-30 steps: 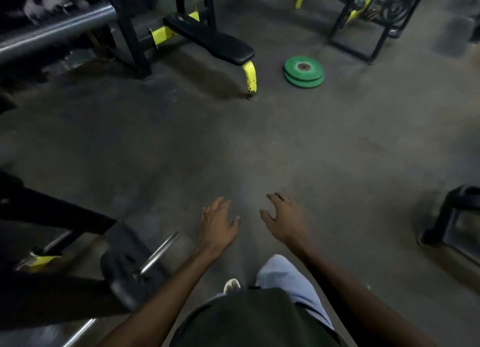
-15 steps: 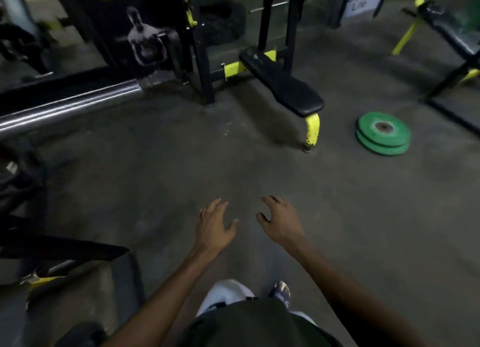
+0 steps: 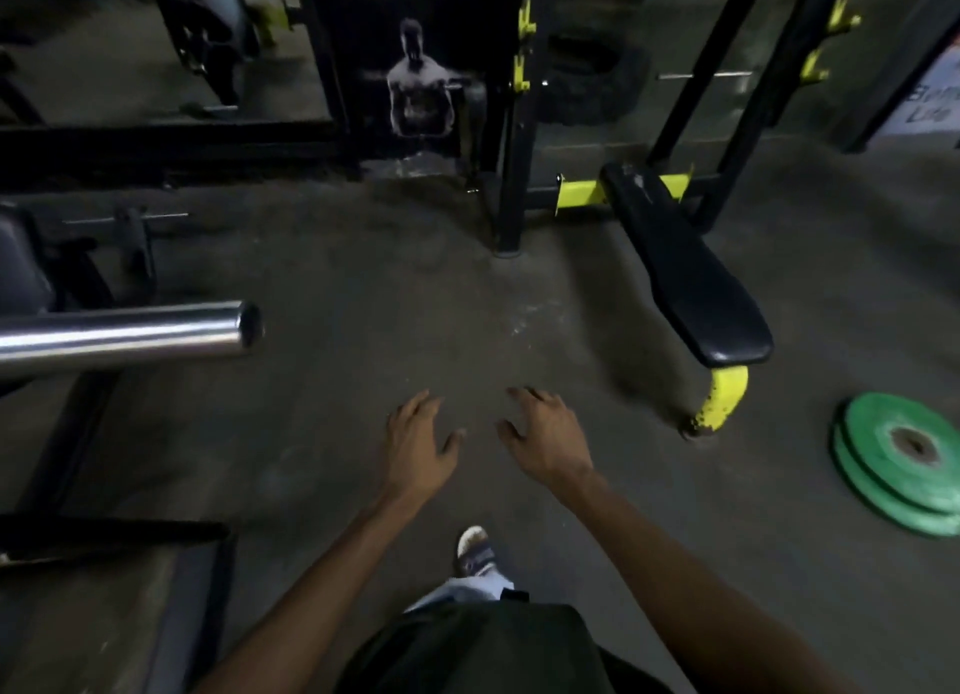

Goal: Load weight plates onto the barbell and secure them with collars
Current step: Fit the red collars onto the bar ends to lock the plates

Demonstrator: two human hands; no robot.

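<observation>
Below your chin, at the centre of the view: your left hand [image 3: 418, 441], palm down, fingers spread and loosely straight, holding nothing. Beside it, apart by a small gap: your right hand [image 3: 545, 433], palm down, fingers relaxed and slightly bent, likewise holding nothing. Both hang over bare grey floor [image 3: 363, 329], touching no equipment.

Under your forearms: one shoe [image 3: 474, 550] with a pale toe, a light trouser leg above it, and a dark shirt hem.

To your left, at about hand height in the view: the barbell sleeve [image 3: 130, 332], bright steel, its open end facing right, bare of plates and collars. It is well apart from your left hand.

To your right, on the floor: green weight plates [image 3: 901, 464], two stacked flat, well apart from your right hand.

Between hands and plates, further off: a flat bench [image 3: 685, 272], black pad, with a chipped yellow leg [image 3: 719, 399] at the near end.

Far side: a black banner [image 3: 415, 54] reading "GAIN" with a figure printed on it, black rack uprights with yellow hooks, and a tyre [image 3: 589, 82] lying behind the frame.
</observation>
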